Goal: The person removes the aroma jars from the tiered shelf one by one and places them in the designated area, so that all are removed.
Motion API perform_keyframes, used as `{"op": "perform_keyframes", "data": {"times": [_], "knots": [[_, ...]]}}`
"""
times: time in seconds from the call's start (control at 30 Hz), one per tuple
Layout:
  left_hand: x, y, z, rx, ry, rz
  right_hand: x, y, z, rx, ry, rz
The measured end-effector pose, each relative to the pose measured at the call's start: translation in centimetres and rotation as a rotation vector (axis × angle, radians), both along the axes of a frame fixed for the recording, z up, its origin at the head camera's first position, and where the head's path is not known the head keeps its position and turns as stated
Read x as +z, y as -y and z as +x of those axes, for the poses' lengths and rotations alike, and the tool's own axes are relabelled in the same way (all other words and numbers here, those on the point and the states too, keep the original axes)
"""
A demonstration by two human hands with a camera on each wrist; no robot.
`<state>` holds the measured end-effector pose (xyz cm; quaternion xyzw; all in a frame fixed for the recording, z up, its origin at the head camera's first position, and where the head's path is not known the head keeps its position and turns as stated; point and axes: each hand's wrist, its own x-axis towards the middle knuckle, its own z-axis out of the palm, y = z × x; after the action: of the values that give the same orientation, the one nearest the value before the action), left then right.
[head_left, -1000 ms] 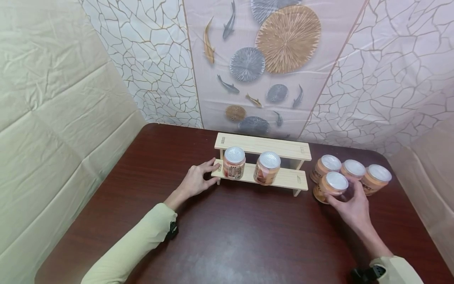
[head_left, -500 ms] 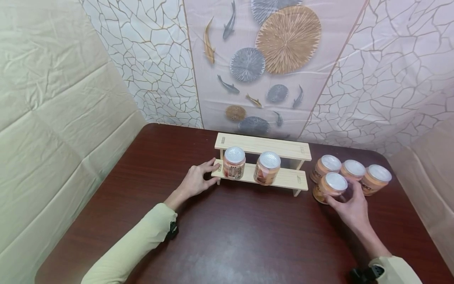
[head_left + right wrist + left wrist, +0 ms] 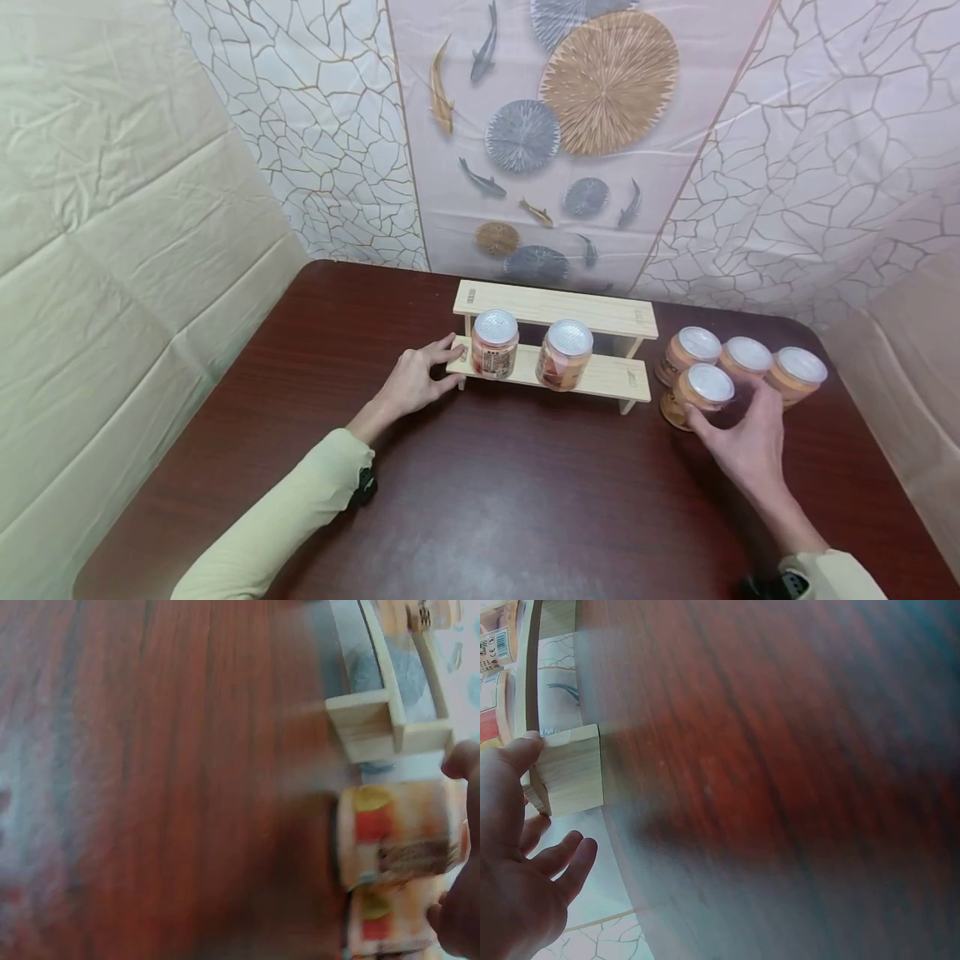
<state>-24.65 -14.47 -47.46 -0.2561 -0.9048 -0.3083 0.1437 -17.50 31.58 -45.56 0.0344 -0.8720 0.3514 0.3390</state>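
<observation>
On the lower board of a two-tier wooden shelf rack [image 3: 611, 377] stand two jars with silvery lids, a left jar [image 3: 495, 343] and a right jar [image 3: 565, 355]. My left hand [image 3: 408, 381] pinches the left end of that lower board, thumb in front and index finger behind, as the left wrist view shows. At the right, my right hand [image 3: 752, 433] straddles the front jar [image 3: 697, 396] of a group, its thumb by the near left side. In the right wrist view, the spread thumb and fingers stand wider than this jar [image 3: 401, 832].
Behind the front jar are a back left jar [image 3: 696, 343], a middle jar [image 3: 746, 357] and a right-hand jar [image 3: 799, 375], packed close. The rack's upper board [image 3: 555, 307] lies behind the lower one. A patterned cloth [image 3: 360, 150] hangs behind the dark table [image 3: 480, 500].
My right hand's fingers have spread away from the front jar's right side, and the hand has shifted slightly right. The left hand and the rack have stayed where they were.
</observation>
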Motion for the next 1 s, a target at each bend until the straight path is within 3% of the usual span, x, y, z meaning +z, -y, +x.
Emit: {"op": "perform_keyframes", "data": {"times": [0.13, 0.2, 0.43, 0.6, 0.77, 1.0], "knots": [[0.0, 0.1, 0.0, 0.005, 0.007, -0.002, 1.3, 1.4, -0.6, 0.076, -0.212, 0.021], [0.1, 0.2, 0.1, 0.007, 0.014, 0.005, 2.1, 2.6, -0.8, 0.145, -0.234, 0.012], [0.1, 0.1, 0.2, 0.006, 0.034, 0.002, 3.4, 7.5, -1.2, 0.409, 0.056, -0.175], [0.2, -0.1, 0.3, 0.010, 0.036, -0.004, 3.1, 9.6, -2.2, 0.537, 0.163, -0.261], [0.2, -0.1, 0.3, 0.003, 0.015, 0.004, 2.6, 10.9, -2.8, 0.569, 0.209, -0.280], [0.0, -0.1, 0.1, 0.002, -0.003, 0.006, 2.2, 12.3, -3.7, 0.586, 0.171, -0.261]]}}
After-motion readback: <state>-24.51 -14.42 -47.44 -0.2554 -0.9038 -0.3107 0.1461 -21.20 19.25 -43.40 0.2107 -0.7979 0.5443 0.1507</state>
